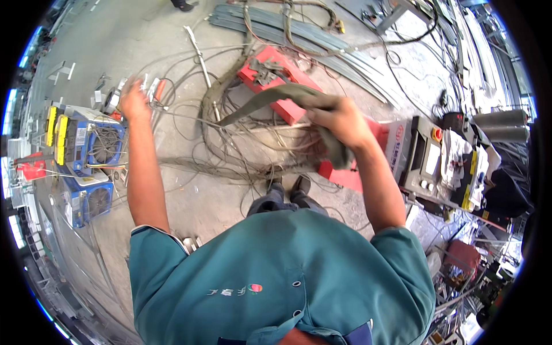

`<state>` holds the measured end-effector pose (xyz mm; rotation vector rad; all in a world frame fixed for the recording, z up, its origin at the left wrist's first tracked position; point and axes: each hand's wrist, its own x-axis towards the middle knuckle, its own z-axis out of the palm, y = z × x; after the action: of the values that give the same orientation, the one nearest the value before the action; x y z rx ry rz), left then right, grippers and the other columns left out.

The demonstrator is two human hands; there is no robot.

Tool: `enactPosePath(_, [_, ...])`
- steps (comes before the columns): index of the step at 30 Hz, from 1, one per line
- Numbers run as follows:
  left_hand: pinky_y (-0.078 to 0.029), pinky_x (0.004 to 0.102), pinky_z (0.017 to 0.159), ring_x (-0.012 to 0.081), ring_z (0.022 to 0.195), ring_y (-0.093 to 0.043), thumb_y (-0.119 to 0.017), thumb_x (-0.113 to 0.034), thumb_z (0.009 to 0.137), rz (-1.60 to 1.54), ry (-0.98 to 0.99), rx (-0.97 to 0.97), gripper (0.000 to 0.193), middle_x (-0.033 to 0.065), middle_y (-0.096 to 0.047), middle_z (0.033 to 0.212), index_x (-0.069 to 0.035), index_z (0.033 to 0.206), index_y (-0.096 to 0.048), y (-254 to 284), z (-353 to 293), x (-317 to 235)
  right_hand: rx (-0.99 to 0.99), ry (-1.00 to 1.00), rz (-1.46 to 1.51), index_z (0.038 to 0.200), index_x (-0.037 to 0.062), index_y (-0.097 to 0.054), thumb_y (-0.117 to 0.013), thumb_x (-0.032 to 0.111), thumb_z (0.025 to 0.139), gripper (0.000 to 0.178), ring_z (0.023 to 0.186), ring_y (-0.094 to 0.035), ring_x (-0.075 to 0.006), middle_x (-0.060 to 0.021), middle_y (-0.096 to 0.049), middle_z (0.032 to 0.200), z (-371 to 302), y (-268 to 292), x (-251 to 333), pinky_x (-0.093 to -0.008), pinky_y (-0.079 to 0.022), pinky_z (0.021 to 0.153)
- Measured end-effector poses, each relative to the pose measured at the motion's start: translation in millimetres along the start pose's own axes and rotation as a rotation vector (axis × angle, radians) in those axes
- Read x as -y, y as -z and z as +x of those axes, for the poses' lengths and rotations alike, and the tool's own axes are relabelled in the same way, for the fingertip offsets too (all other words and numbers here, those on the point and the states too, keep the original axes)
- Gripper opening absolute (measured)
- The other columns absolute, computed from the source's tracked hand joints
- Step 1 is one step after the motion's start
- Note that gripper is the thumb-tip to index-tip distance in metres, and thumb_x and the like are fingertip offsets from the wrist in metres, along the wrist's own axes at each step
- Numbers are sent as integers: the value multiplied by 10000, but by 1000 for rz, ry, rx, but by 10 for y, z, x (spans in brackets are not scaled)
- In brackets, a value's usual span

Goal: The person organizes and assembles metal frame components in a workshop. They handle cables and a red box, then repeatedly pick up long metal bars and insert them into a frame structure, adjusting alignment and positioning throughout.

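- Olive-green cloth strip [273, 94] is arching, in the head view, over the red beam [306, 80]; I am seeing the right hand [339, 119] gripping it, with one end dangling below.
- The left hand [135, 103] is showing blurred near the upper blue fan unit [106, 146]; I am failing to tell whether it is holding anything.
- Sheathed cable bundle [209, 109] is curving near the strip's low tip; I am judging that a sideways pull could snag it there.
- Grey scraps [265, 73] are lying on the beam; a sagging strip could sweep them off.
- Cables are looping close before the shoes [302, 183]; I am reckoning that stepping forward could trip someone.
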<state>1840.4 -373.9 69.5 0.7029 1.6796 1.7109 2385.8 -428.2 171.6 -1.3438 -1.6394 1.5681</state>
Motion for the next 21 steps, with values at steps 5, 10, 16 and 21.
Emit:
enactPosePath(5, [-470,430,974,403,1137,-615,-657,-287,820,823,-37,-775,614,300,-616,1223,80,1296,-531,1772,656,357,-98,119,78,953,-67,-704,-644,34,799,193,828,-590,-135,-81,-672,920,-915,387,227,-277,-481,756])
enactPosePath(10, [-373,468,1082,296,1295,-462,-528,-502,962,339,448,204,713,176,-436,1482,-63,1502,-374,276,-969,1725,-84,413,238,828,-76,-734,-679,-15,722,133,823,-673,-240,-202,-692,932,-1421,103,370,-338,-519,722])
enactPosePath(16, [-424,511,1048,390,1247,-501,-544,-591,931,-454,1053,324,760,206,-508,1386,1,1395,-430,-1452,-2139,1484,307,509,246,958,-9,-770,-713,-65,743,230,812,-689,-265,-211,-682,991,-1510,-193,498,-312,-537,695])
enactPosePath(21, [-537,413,671,270,725,-640,-632,-387,916,-311,793,492,369,120,-670,881,-36,1026,-611,-1134,-917,2352,273,452,231,993,14,-769,-720,-52,758,249,815,-680,-259,-159,-672,972,-1689,-119,307,-306,-522,702])
